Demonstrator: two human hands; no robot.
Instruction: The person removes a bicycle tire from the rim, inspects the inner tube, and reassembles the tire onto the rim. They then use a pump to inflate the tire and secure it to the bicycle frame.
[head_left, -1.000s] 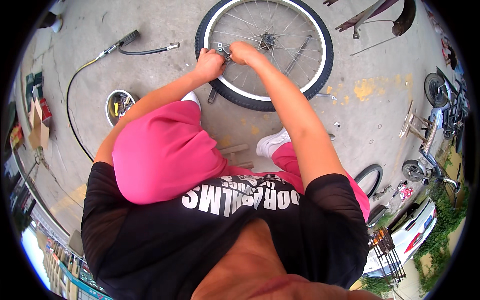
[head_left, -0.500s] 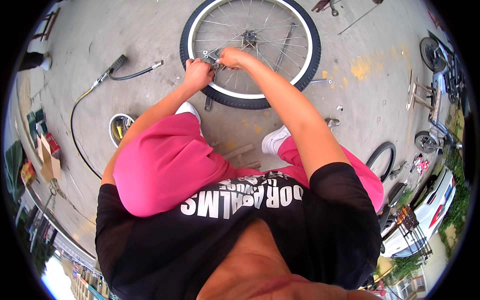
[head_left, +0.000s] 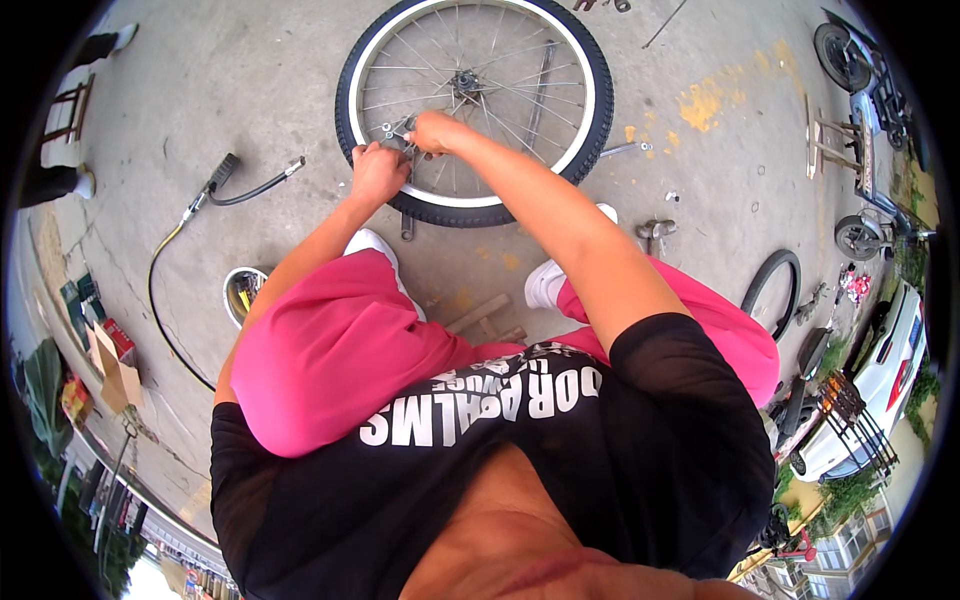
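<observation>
Left hand (head_left: 379,174): fingers bent at the near-left edge of a black-tyred, silver-rimmed, wire-spoked bicycle wheel (head_left: 466,84); cannot tell what they grip. Right hand (head_left: 438,133): fingers drawn narrow above the spokes, against a small grey metal piece (head_left: 403,127); hold unclear. Wheel lies flat, spreading beyond and right of both sets of fingers. Black rubber hose (head_left: 250,196) left of the left fingers, well apart, on grey concrete floor (head_left: 250,90).
</observation>
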